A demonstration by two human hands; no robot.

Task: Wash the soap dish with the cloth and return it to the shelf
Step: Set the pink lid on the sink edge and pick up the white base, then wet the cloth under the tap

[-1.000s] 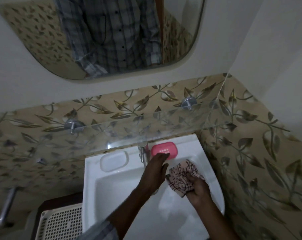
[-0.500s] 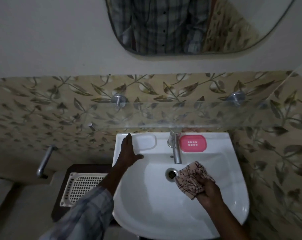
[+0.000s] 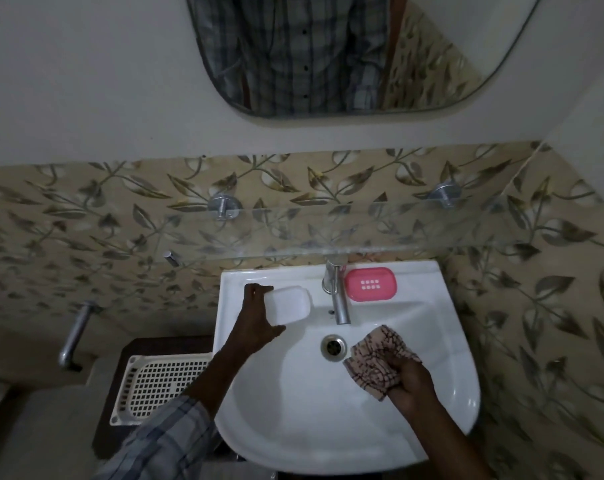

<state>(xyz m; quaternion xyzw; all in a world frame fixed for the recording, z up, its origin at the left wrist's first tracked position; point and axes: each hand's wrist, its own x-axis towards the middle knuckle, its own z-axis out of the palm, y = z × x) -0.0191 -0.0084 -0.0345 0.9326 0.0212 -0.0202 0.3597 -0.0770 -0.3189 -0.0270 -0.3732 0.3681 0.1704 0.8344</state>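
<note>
A white soap dish (image 3: 291,304) sits tilted at the back left of the white sink (image 3: 461,358). My left hand (image 3: 255,322) grips its left end, fingers over the far edge and thumb under the near edge. A pink slotted soap tray (image 3: 370,284) lies on the sink ledge right of the tap (image 3: 338,299). My right hand (image 3: 411,379) holds a bunched patterned cloth (image 3: 373,358) over the basin, just right of the drain (image 3: 333,346). The glass shelf (image 3: 362,233) above the sink carries nothing.
A mirror (image 3: 328,53) hangs above the leaf-patterned tiles. A white perforated basket (image 3: 155,386) rests on a dark stand left of the sink. A metal wall tap (image 3: 73,337) juts out at the far left. No water runs from the sink tap.
My left hand left the tap area, crossed to the left ledge and took hold of the white soap dish, which now sits tilted nearer the basin. My right hand kept the cloth.
</note>
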